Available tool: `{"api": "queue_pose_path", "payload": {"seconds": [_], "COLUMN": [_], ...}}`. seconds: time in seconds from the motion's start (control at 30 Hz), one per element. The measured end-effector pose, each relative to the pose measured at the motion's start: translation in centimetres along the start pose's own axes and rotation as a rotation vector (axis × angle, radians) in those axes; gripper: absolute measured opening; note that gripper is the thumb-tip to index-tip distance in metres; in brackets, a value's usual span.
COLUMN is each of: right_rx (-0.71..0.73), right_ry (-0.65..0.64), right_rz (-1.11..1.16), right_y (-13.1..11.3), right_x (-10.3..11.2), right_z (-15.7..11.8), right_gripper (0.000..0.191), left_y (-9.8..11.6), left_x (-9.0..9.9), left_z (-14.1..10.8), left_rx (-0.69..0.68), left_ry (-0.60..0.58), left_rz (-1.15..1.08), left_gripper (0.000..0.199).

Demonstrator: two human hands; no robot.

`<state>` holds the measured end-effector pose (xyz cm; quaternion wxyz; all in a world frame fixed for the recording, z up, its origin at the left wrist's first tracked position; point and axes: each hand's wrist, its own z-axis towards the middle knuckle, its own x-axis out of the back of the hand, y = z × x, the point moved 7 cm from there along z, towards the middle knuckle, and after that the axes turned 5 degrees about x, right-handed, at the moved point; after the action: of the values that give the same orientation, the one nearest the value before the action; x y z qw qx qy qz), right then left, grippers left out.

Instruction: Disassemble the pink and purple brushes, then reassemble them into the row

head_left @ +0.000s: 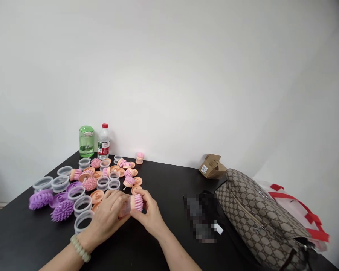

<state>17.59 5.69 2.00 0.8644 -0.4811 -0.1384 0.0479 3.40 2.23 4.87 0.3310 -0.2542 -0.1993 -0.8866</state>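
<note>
At the black table (169,188), the person's left hand (106,220) and right hand (150,214) meet just in front of a loose spread of parts, their fingers curled and grasping a pink-bristled brush head (138,202) from 2 sides. The left fingers wrap a clear plastic ring (124,207) butted against the brush, though from here the join looks partly hidden. Beside the hands lie peach brush bases (96,195), more clear rings (83,210) and purple spiked brushes (62,210). Farther back stand a green flask (86,141) and a water bottle (104,142). To the right sit a cardboard box (212,166) and a patterned handbag (257,222).
</note>
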Motion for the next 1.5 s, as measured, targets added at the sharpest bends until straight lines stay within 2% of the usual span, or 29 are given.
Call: {"api": "queue_pose_path", "payload": {"seconds": [0.13,0.23,0.37,0.5,0.63,0.73,0.87,1.0,1.1,1.17,1.3,1.5], "right_rx": [-0.022,-0.045,-0.054,-0.059,-0.040,-0.026,0.041,-0.015,-0.065,-0.045,0.025,0.009], "right_ry": [-0.002,0.002,0.008,-0.003,-0.020,-0.012,-0.062,-0.046,0.000,0.001,-0.015,0.062], "right_rz": [0.023,0.003,0.020,0.011,0.013,-0.036,0.049,0.006,-0.079,-0.073,0.006,-0.037], "right_y": [0.12,0.09,0.03,-0.14,-0.33,-0.10,-0.17,0.21,0.45,0.30,-0.04,0.36], "right_x": [0.00,0.07,0.15,0.11,0.03,0.23,-0.08,-0.05,0.26,0.26,0.12,0.57], "right_z": [0.01,0.05,0.14,0.20,0.20,0.16,0.15,0.18,0.13,0.10,0.12,0.18], "right_gripper": [0.058,0.050,0.055,0.048,0.059,0.059,0.063,0.079,0.067,0.061,0.065,0.063], "left_y": [-0.04,-0.10,-0.30,-0.45,-0.30,-0.14,-0.28,-0.31,-0.23,-0.20,-0.08,0.18], "left_x": [-0.16,-0.31,-0.53,-0.78,-0.59,-0.52,-0.59,-0.69,-0.58,-0.50,-0.30,-0.13], "left_z": [-0.09,-0.15,-0.28,-0.42,-0.28,-0.18,-0.36,-0.55,-0.42,-0.23,0.07,-0.08], "left_rx": [0.002,0.003,0.010,0.009,-0.002,-0.006,0.008,-0.004,-0.010,-0.005,0.001,0.010], "left_ry": [-0.006,-0.014,-0.021,-0.041,-0.028,-0.029,-0.023,-0.015,-0.008,-0.011,-0.016,-0.018], "left_rz": [-0.009,-0.014,-0.010,-0.015,-0.017,-0.020,-0.027,-0.036,-0.043,-0.048,-0.048,-0.060], "left_gripper": [0.017,0.018,0.019,0.019,0.024,0.023,0.023,0.027,0.026,0.026,0.025,0.023]}}
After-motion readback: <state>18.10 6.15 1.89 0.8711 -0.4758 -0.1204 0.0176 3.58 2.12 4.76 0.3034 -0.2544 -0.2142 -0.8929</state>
